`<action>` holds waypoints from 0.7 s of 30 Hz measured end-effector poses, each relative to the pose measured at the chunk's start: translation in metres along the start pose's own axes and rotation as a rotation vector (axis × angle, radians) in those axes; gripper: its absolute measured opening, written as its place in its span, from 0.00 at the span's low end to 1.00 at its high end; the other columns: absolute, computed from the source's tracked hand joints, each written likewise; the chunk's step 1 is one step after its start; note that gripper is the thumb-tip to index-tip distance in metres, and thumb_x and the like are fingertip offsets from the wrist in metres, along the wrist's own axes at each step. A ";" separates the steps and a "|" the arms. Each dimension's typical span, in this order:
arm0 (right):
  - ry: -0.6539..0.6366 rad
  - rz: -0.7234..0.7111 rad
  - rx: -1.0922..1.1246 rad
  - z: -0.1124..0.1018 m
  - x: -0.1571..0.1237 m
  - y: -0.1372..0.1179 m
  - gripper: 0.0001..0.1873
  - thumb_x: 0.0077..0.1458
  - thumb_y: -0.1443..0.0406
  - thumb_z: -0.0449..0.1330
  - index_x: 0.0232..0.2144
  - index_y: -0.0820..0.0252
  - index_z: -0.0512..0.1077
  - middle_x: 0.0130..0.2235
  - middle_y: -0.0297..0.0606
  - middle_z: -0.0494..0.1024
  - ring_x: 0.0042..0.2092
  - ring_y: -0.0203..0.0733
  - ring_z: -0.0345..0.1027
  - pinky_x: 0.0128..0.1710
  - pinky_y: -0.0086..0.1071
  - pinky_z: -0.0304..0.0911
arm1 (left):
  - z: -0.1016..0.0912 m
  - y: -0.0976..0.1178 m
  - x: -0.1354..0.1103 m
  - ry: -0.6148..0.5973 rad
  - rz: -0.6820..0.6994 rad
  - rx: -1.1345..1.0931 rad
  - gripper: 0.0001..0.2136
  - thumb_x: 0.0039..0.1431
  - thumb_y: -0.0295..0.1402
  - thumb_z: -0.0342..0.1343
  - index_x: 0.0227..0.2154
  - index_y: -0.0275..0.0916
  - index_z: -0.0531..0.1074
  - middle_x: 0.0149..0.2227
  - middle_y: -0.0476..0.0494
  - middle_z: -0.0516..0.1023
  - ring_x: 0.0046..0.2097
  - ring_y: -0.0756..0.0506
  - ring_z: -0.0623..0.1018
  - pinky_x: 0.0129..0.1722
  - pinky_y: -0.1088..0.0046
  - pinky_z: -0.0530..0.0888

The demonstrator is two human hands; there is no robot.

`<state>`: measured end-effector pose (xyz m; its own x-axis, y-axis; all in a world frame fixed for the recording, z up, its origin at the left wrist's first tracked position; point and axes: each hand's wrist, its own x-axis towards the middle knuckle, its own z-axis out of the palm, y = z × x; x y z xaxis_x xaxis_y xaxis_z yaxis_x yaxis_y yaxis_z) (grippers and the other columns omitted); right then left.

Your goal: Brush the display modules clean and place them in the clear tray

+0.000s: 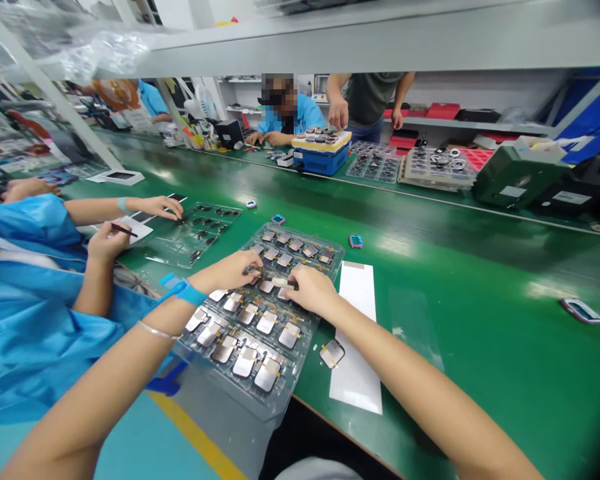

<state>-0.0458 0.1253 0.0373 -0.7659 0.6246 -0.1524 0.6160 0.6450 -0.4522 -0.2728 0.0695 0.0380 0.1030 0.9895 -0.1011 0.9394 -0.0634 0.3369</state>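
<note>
Working over a clear plastic tray point(333, 265), the person's left hand point(225, 270) and right hand point(313, 291) sit close together above the tray's centre. The fingers point(296, 280) of both hands curl inward, mostly closed, around a small pale strip point(280, 282) lying between them. The strip appears to be held near its right end, but the hands cover much of it, so the exact grip cannot be confirmed.

The tray rests on a green bench top point(480, 373), with its near corner past the bench edge. Its pockets hold rows of flat metal-faced parts point(255, 327), each with thin gold-coloured tabs. One more such part point(333, 353) lies loose on the bench, just beside the tray and overlapping the edge of a white paper sheet point(355, 340). A blue wrist strap point(183, 291) and a thin silver bangle point(157, 330) sit on the left arm.

To the left, a co-worker in a blue smock point(25, 287) holds a black pen point(125, 230) in one hand and rests the other hand at a second clear tray point(195, 233). Across the bench stands a blue box point(323, 160) with a yellow top, with a seated worker point(285, 113) and a standing person point(370, 100) behind it.
</note>
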 end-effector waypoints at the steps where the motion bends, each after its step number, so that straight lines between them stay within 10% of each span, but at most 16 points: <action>1: -0.016 0.020 -0.015 0.004 0.004 -0.007 0.16 0.62 0.57 0.61 0.48 0.61 0.72 0.51 0.42 0.75 0.50 0.45 0.72 0.50 0.45 0.69 | 0.001 -0.006 0.003 -0.024 0.006 0.026 0.09 0.55 0.27 0.58 0.40 0.36 0.73 0.43 0.40 0.77 0.48 0.40 0.76 0.51 0.60 0.70; 9: -0.087 -0.006 0.075 0.001 0.013 -0.002 0.17 0.63 0.59 0.60 0.52 0.61 0.69 0.51 0.42 0.74 0.48 0.45 0.72 0.47 0.44 0.71 | -0.007 -0.010 0.022 -0.228 0.066 0.044 0.09 0.59 0.37 0.62 0.34 0.35 0.73 0.37 0.46 0.77 0.42 0.44 0.76 0.46 0.62 0.73; 14: -0.231 -0.132 0.196 -0.037 -0.041 0.044 0.09 0.55 0.73 0.61 0.39 0.64 0.73 0.37 0.34 0.76 0.38 0.36 0.69 0.40 0.29 0.64 | -0.024 -0.003 0.018 -0.227 0.040 -0.110 0.08 0.51 0.35 0.63 0.30 0.38 0.72 0.28 0.51 0.75 0.32 0.48 0.74 0.33 0.75 0.69; 21: -0.505 -0.145 0.279 -0.047 -0.116 0.101 0.02 0.44 0.69 0.65 0.25 0.63 0.75 0.24 0.28 0.72 0.26 0.32 0.62 0.26 0.25 0.53 | 0.009 0.096 -0.009 -0.415 0.227 -0.425 0.10 0.56 0.39 0.63 0.33 0.38 0.72 0.28 0.49 0.80 0.29 0.50 0.77 0.29 0.77 0.72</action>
<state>0.1142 0.1384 0.0502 -0.8736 0.2078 -0.4400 0.4790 0.5257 -0.7030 -0.1807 0.0535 0.0631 0.4825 0.8194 -0.3095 0.6765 -0.1241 0.7259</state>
